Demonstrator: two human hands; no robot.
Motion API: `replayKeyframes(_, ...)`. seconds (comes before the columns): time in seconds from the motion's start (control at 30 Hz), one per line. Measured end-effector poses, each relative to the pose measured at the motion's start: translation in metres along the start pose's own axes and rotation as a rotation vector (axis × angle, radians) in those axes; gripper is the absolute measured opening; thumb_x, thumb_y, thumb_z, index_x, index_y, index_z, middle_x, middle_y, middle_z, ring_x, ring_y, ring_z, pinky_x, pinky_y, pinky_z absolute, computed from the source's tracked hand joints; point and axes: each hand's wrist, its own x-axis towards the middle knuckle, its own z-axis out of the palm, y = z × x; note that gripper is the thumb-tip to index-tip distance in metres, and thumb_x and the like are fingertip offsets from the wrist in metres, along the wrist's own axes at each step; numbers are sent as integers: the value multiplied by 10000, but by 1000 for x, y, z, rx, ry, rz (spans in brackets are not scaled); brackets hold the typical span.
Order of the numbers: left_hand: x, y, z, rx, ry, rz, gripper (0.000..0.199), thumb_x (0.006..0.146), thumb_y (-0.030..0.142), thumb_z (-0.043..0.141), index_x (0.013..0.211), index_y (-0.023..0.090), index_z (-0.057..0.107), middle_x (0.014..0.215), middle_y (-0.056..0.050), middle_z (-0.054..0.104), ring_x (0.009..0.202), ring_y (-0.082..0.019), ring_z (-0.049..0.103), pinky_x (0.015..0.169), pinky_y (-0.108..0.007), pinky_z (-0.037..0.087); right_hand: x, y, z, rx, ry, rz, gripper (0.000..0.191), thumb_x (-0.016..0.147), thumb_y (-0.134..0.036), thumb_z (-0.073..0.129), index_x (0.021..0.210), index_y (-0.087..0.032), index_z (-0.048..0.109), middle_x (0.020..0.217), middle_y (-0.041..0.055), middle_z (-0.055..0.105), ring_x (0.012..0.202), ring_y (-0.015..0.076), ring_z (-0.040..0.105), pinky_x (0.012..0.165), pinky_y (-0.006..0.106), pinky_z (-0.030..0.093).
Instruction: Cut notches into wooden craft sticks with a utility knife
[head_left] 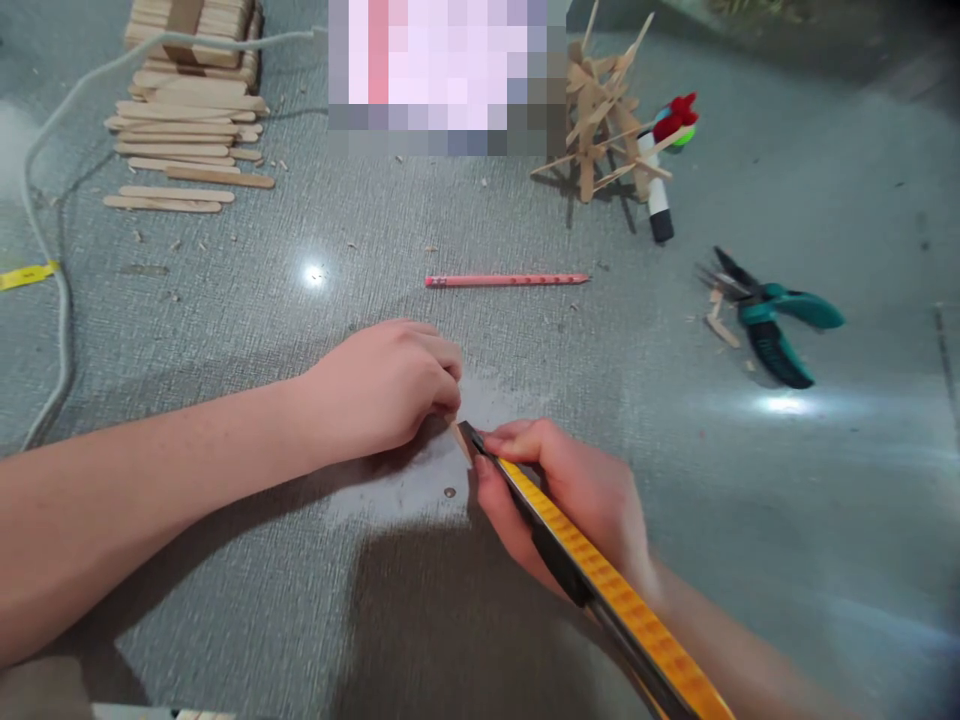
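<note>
My right hand [570, 490] is wrapped round a yellow and black utility knife [592, 560], its handle slanting down toward the lower right edge. The knife's tip meets a small wooden stick [460, 440] over a pale scuffed patch of the table. My left hand [405, 375] is closed with its fingertips pressed down at the stick's upper end; the fingers hide most of that end. Beyond both hands lies a pink pencil [510, 281], level across the table.
Craft sticks [180, 130] lie in rows and a bundle at the back left, beside a pale cable [64, 330]. At the back right stand a stick structure [600, 120] and a white marker [655, 190]. Green-handled pliers [776, 320] rest at right among wood scraps.
</note>
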Motion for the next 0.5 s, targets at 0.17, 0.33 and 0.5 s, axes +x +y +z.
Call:
replayKeyframes(0.17,1,4,-1,6,-26,-80,230,806,78,625,688,214,768,764,15,711,740,-141,637,769,-328,454,-3,0,-1,-14,-10,-7,181,865,-132,619,892,-271,506,692,-26,696,564,158,691,494,253,523)
replayKeyframes(0.33,0,4,0,20,-16,-83,231,795,86,611,679,219,759,771,22,717,736,-134,645,780,-337,436,-13,4,1,4,26,20,191,849,-142,638,931,-287,543,820,12,747,649,202,737,548,308,579)
replayKeyframes(0.5,0,4,1,34,-20,-92,218,796,99,609,687,218,756,774,18,718,740,-137,643,800,-340,437,-28,10,5,57,138,133,194,856,-180,678,987,-302,602,917,36,773,713,240,755,602,380,612)
